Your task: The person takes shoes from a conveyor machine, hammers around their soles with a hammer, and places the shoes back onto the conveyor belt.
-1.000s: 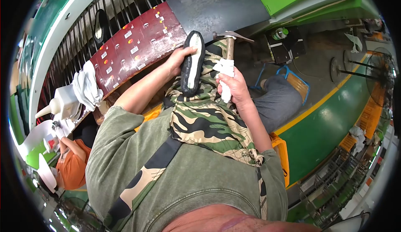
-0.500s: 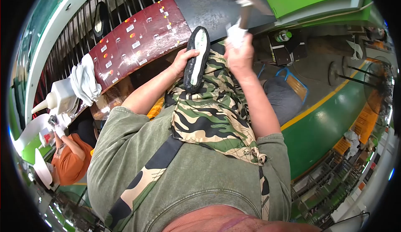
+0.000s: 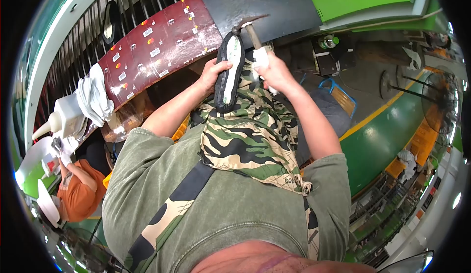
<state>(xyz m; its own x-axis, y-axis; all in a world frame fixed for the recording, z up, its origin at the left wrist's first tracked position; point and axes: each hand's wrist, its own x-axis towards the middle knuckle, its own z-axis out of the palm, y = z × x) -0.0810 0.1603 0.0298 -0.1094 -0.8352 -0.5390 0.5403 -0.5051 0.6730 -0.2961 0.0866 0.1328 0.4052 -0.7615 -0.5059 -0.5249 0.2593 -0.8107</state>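
By the tabletop (image 3: pixel 289 8)'s near edge, the left hand (image 3: pixel 211 74) gripped a probably light, stiff shoe (image 3: pixel 231 69) round its middle while the right hand (image 3: pixel 275 72) squeezed a hammer (image 3: pixel 253 36).

The person wears a faded grey-green T-shirt (image 3: pixel 230 204) of soft fabric, with short wide sleeves (image 3: pixel 140 155) and a ribbed round neckline (image 3: pixel 235 225) at six o'clock. Over it is a camouflage cloth apron (image 3: pixel 245 148) in green, black and tan, with small dark lettering (image 3: pixel 290 180) at four o'clock. A broad patterned strap (image 3: pixel 169 211) runs toward seven o'clock. The left hand (image 3: pixel 211 74) and right hand (image 3: pixel 276 74) are bare.
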